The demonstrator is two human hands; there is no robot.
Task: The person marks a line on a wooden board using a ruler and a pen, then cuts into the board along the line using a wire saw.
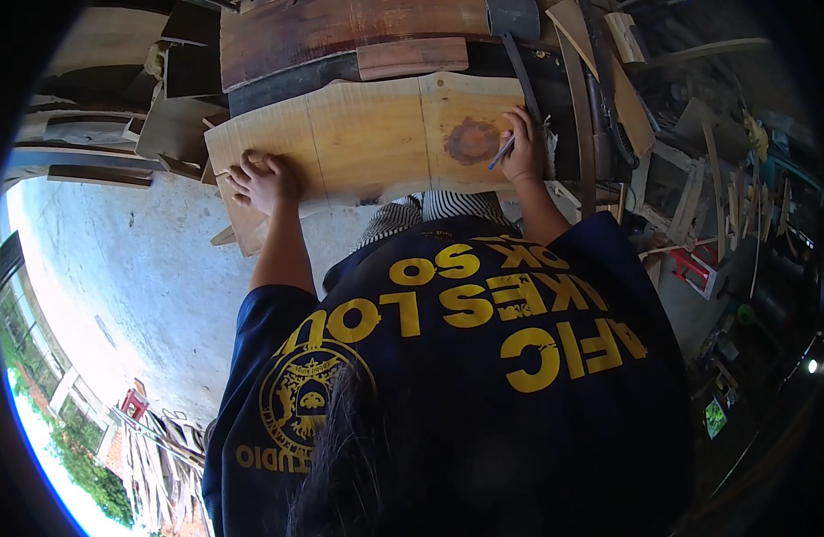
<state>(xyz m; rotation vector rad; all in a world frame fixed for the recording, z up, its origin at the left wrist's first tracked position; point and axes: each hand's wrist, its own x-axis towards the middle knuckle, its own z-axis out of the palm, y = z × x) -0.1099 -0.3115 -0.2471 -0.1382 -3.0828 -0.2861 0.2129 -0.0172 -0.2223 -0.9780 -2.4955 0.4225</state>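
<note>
A wide pale wooden board (367, 134) lies across in front of me, with thin lines drawn across it and a dark knot (473, 140) near its right end. My left hand (267, 182) rests on the board's left end, fingers apart and slightly bent. At the right end, my right hand (521, 152) is closed around a blue pen (501, 154), its tip pointing down toward the board. A dark, narrow metal strip (519, 76) lies along the board's right edge, close to my right fingers; whether they touch it I cannot tell.
Behind the board lie a small reddish wood piece (412, 58) and a large dark-red plank (340, 34). Timber offcuts (175, 125) are stacked at left, with long strips (609, 80) at right. A red stool (694, 267) stands on the right; concrete floor (161, 268) spreads at left.
</note>
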